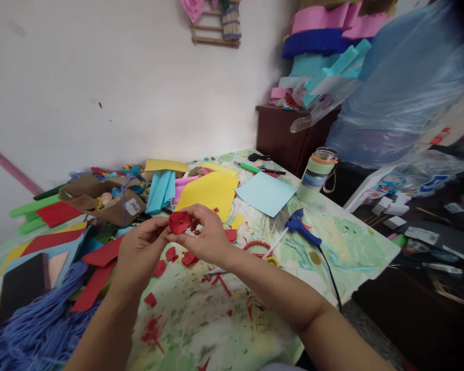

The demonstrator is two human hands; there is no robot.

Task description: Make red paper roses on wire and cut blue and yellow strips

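A small red paper flower (180, 222) is held between both hands above the table. My left hand (145, 245) pinches its left side with thumb and fingers. On the right side, my right hand (205, 234) grips it, the index finger curled behind and the thumb below. Several cut red paper petals (189, 258) lie on the table just under the hands. Scissors (218, 270) with a red-and-yellow handle rest partly behind my right forearm. A blue glue gun (302, 226), a white glue stick in its line, lies farther right.
Yellow sheets (212, 193) and a light blue sheet (266, 193) lie behind the hands. A bottle (317, 172) stands at the right back. Blue yarn (42, 322), a black phone-like slab (23, 286) and red strips (95, 286) crowd the left. The glue gun's cord (332, 275) hangs over the edge.
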